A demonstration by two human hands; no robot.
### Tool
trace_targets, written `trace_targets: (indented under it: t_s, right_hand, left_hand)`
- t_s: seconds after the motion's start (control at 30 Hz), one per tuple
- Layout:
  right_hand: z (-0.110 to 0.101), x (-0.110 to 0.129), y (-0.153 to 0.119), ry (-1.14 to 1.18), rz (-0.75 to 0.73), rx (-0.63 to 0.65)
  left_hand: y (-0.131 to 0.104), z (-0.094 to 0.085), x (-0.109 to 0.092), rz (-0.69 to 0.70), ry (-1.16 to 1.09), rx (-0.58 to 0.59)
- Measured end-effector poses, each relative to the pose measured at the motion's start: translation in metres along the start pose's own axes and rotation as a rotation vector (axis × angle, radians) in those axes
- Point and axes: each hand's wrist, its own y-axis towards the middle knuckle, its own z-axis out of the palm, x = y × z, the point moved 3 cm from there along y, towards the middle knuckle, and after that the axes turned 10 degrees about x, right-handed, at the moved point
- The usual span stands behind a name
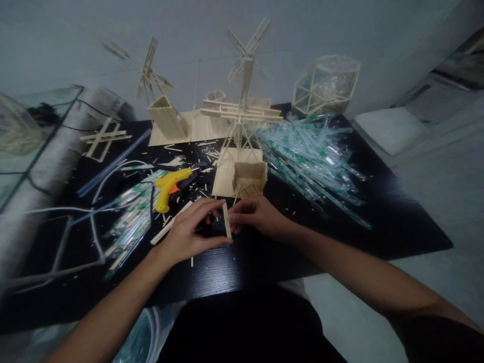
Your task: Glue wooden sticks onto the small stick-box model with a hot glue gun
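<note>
Dim, pale walls (181, 25) close off the far side of a black tabletop (227, 275) strewn with wooden scraps. Take a clock face laid over the tabletop, centred on the wooden strip (227, 222) between the hands, with 12 pointing away from the person.

The strip's long axis runs nearly from 12 to 6, leaning slightly toward 11 and 5. The left hand (185, 229) comes in from 8 and has it spanned end to end, fingertips at the far end, thumb at the near one. The right hand (259, 217) lies at 3, its grip pinched, the tips against or just beside the strip's right edge; whether it clasps anything itself, I cannot tell. Both hands are about equally near.

Loose sticks (168, 227) lie at 9, partly behind the left hand, with sticks in clear wrapping (130, 224) beyond them. At 10 rests a yellow glue gun (165, 189). Toward 12 sits a flat wooden base (223, 176), an open box (253, 174) on it at 1, and a stick windmill (240, 113) behind. Clear packets (313, 156) spread out at 2. Farthest off are another windmill (147, 73) at 11 and a clear-sided frame (327, 85) at 1.
</note>
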Motion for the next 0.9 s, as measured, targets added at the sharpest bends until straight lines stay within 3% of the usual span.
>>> trace_targets:
  t_s: [0.5, 0.9]
  right_hand:
    - [0.002, 0.004, 0.001, 0.034, 0.000, -0.001]
    - [-0.004, 0.008, 0.001, -0.059, -0.061, -0.049]
  left_hand:
    - [-0.002, -0.008, -0.002, 0.000, 0.029, -0.094]
    - [-0.005, -0.007, 0.009, -0.023, -0.120, -0.191]
